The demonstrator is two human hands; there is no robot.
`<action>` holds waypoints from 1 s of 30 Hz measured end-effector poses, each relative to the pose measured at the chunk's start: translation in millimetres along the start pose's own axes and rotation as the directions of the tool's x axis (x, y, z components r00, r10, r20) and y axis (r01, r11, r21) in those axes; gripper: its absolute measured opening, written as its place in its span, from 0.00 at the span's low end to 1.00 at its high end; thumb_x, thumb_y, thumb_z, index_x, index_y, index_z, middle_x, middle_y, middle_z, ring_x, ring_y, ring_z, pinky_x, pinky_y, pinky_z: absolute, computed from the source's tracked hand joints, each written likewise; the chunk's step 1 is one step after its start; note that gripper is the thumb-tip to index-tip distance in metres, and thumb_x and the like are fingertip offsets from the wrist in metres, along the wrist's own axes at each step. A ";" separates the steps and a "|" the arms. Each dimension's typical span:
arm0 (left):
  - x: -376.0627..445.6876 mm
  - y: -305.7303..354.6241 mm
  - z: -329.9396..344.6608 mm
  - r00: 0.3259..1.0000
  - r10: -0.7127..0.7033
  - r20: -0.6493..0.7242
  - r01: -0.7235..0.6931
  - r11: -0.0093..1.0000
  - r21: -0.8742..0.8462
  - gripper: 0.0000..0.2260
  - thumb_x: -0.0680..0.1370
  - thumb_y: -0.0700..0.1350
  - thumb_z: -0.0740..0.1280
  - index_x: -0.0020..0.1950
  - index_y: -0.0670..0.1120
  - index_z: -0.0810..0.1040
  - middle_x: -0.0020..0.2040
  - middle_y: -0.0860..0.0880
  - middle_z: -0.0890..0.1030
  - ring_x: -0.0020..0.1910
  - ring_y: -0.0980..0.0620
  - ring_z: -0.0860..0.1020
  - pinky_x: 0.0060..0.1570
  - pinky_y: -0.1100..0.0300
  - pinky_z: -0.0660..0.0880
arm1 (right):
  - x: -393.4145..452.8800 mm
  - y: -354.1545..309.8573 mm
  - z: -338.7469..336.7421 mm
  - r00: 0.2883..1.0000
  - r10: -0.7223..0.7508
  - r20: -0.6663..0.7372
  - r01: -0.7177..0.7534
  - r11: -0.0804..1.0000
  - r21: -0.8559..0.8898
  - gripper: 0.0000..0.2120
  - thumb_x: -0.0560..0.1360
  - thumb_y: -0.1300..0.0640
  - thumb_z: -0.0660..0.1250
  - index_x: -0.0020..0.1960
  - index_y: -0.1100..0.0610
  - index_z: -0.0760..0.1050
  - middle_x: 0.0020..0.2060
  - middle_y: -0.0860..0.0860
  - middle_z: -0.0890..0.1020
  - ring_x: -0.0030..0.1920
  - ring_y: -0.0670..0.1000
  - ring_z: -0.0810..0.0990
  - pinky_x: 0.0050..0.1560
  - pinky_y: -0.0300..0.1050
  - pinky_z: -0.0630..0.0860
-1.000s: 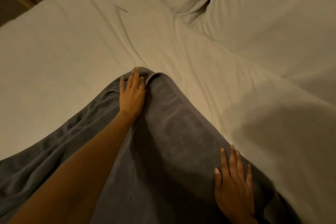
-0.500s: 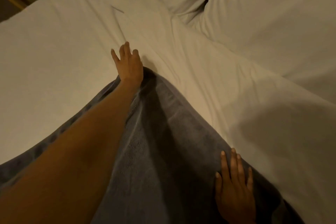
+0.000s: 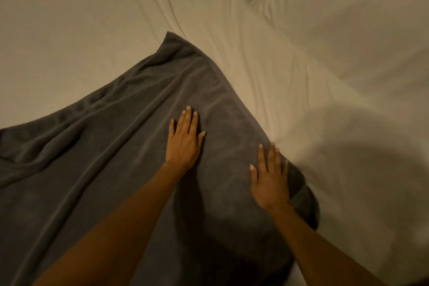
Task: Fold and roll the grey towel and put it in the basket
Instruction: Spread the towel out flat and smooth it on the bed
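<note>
The grey towel (image 3: 111, 146) lies spread over the white bed, wrinkled on its left side, with one corner pointing away from me at the top. My left hand (image 3: 184, 139) rests flat on the towel near its middle, fingers straight. My right hand (image 3: 269, 179) presses flat on the towel beside its right edge, fingers straight and together. No basket shows in the head view.
The white bed sheet (image 3: 69, 30) surrounds the towel on the left, far and right sides. A white pillow or bunched duvet (image 3: 348, 18) lies at the far right, with a dark fold between it and the sheet.
My left hand has drawn back from the towel's far corner to its middle. The right hand stays flat near the right edge. The view has shifted, showing more towel on the left.
</note>
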State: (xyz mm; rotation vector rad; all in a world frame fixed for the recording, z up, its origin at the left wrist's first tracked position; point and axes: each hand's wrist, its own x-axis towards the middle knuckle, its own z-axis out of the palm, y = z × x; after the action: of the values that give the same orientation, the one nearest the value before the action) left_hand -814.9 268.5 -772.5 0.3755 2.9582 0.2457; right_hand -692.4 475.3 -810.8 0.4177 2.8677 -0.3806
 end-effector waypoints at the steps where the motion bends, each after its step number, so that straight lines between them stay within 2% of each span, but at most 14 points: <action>1: -20.2 3.8 2.1 1.000 -0.005 0.010 0.005 1.000 -0.014 0.30 0.79 0.59 0.44 0.77 0.43 0.54 0.78 0.44 0.51 0.77 0.47 0.50 0.74 0.48 0.45 | -4.2 6.5 -5.0 0.999 -0.035 0.029 0.036 0.999 -0.013 0.30 0.75 0.39 0.35 0.75 0.48 0.37 0.77 0.55 0.46 0.76 0.55 0.45 0.73 0.54 0.39; 4: -73.9 23.2 13.3 0.997 -0.033 0.075 0.038 0.997 -0.070 0.34 0.75 0.60 0.40 0.76 0.43 0.55 0.77 0.44 0.53 0.77 0.46 0.52 0.73 0.48 0.48 | -28.0 29.4 -22.1 0.997 -0.065 0.043 0.066 0.998 -0.020 0.31 0.75 0.40 0.37 0.76 0.50 0.43 0.77 0.57 0.51 0.76 0.57 0.49 0.74 0.56 0.44; 7: -125.4 50.2 19.1 0.982 -0.066 0.177 0.087 0.990 -0.110 0.33 0.76 0.61 0.40 0.77 0.45 0.52 0.78 0.45 0.50 0.77 0.48 0.50 0.74 0.48 0.46 | -62.1 54.6 -35.1 0.988 -0.129 0.089 0.135 0.988 -0.072 0.30 0.78 0.42 0.40 0.77 0.53 0.50 0.76 0.58 0.57 0.75 0.58 0.55 0.73 0.56 0.49; 10: -178.6 67.1 22.9 0.964 -0.126 0.234 0.160 0.978 -0.134 0.33 0.75 0.60 0.38 0.77 0.46 0.52 0.78 0.45 0.49 0.77 0.48 0.49 0.74 0.48 0.46 | -94.8 76.3 -43.9 0.964 -0.210 0.165 0.232 0.964 -0.128 0.29 0.80 0.42 0.38 0.75 0.54 0.57 0.73 0.58 0.64 0.72 0.59 0.63 0.70 0.54 0.51; 12: -213.1 69.4 22.4 0.938 -0.190 0.289 0.227 0.969 -0.102 0.33 0.76 0.61 0.37 0.78 0.47 0.48 0.78 0.46 0.47 0.77 0.49 0.47 0.74 0.49 0.44 | -113.6 89.3 -48.0 0.939 -0.254 0.232 0.293 0.944 -0.154 0.30 0.80 0.42 0.38 0.74 0.54 0.61 0.72 0.58 0.66 0.70 0.59 0.66 0.69 0.56 0.53; 15: -258.5 58.9 17.5 0.896 -0.267 0.354 0.304 0.951 -0.052 0.29 0.80 0.59 0.42 0.78 0.47 0.43 0.78 0.47 0.43 0.77 0.49 0.43 0.74 0.49 0.41 | -130.2 98.5 -57.9 0.905 -0.321 0.278 0.371 0.916 -0.152 0.31 0.79 0.38 0.41 0.73 0.55 0.62 0.70 0.59 0.69 0.69 0.59 0.65 0.67 0.58 0.56; 19: -302.5 46.0 14.8 0.862 -0.310 0.400 0.341 0.940 -0.006 0.40 0.68 0.62 0.29 0.77 0.46 0.41 0.78 0.47 0.42 0.77 0.49 0.43 0.74 0.50 0.41 | -138.4 101.6 -61.8 0.821 -0.425 0.380 0.523 0.828 -0.203 0.38 0.75 0.30 0.46 0.73 0.57 0.60 0.69 0.60 0.70 0.68 0.60 0.68 0.66 0.62 0.60; 21: -315.7 46.8 15.8 0.850 -0.311 0.426 0.348 0.938 -0.009 0.42 0.65 0.62 0.27 0.77 0.45 0.39 0.78 0.46 0.41 0.77 0.49 0.43 0.74 0.50 0.41 | -142.6 103.7 -57.4 0.804 -0.442 0.397 0.553 0.802 -0.228 0.41 0.73 0.29 0.46 0.73 0.59 0.61 0.69 0.62 0.70 0.68 0.61 0.68 0.67 0.64 0.58; 25: -340.5 54.7 19.8 0.836 -0.363 0.412 0.414 0.909 -0.038 0.41 0.67 0.64 0.28 0.77 0.45 0.40 0.78 0.46 0.42 0.77 0.50 0.44 0.74 0.49 0.41 | -147.1 101.2 -53.1 0.752 -0.499 0.431 0.633 0.730 -0.259 0.43 0.71 0.28 0.49 0.72 0.60 0.63 0.69 0.63 0.69 0.69 0.61 0.65 0.71 0.65 0.49; 26: -347.5 57.1 20.3 0.830 -0.377 0.412 0.433 0.900 -0.050 0.42 0.68 0.66 0.28 0.77 0.46 0.40 0.78 0.47 0.42 0.77 0.50 0.44 0.73 0.49 0.40 | -145.6 100.4 -52.8 0.740 -0.528 0.417 0.656 0.702 -0.275 0.41 0.72 0.29 0.53 0.73 0.59 0.63 0.68 0.63 0.70 0.68 0.61 0.66 0.71 0.65 0.48; 28: -363.9 61.4 24.1 0.840 -0.386 0.382 0.437 0.898 -0.053 0.42 0.70 0.69 0.27 0.77 0.45 0.44 0.78 0.46 0.47 0.77 0.49 0.49 0.72 0.49 0.41 | -143.3 97.9 -53.0 0.768 -0.539 0.346 0.637 0.699 -0.325 0.40 0.67 0.41 0.71 0.73 0.56 0.62 0.67 0.64 0.71 0.67 0.63 0.68 0.69 0.68 0.49; 29: -370.8 62.1 23.7 0.848 -0.384 0.365 0.422 0.906 -0.026 0.41 0.73 0.68 0.29 0.77 0.44 0.50 0.77 0.45 0.54 0.76 0.48 0.56 0.71 0.47 0.45 | -135.5 98.3 -55.5 0.792 -0.519 0.322 0.607 0.728 -0.319 0.42 0.62 0.50 0.76 0.72 0.57 0.63 0.65 0.65 0.72 0.66 0.64 0.69 0.69 0.69 0.51; 30: -369.4 59.6 19.9 0.847 -0.386 0.365 0.420 0.907 -0.016 0.39 0.76 0.67 0.33 0.76 0.44 0.58 0.75 0.45 0.61 0.73 0.47 0.63 0.69 0.44 0.53 | -124.2 95.8 -64.9 0.810 -0.503 0.302 0.585 0.728 -0.357 0.40 0.62 0.57 0.76 0.71 0.58 0.65 0.64 0.67 0.73 0.66 0.65 0.70 0.69 0.69 0.51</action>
State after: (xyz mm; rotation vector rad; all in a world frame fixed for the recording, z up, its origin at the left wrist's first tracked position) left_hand -443.9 232.5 -734.3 -0.2038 2.5715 0.2357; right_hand -558.3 551.5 -739.8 -0.5400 2.7128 0.1465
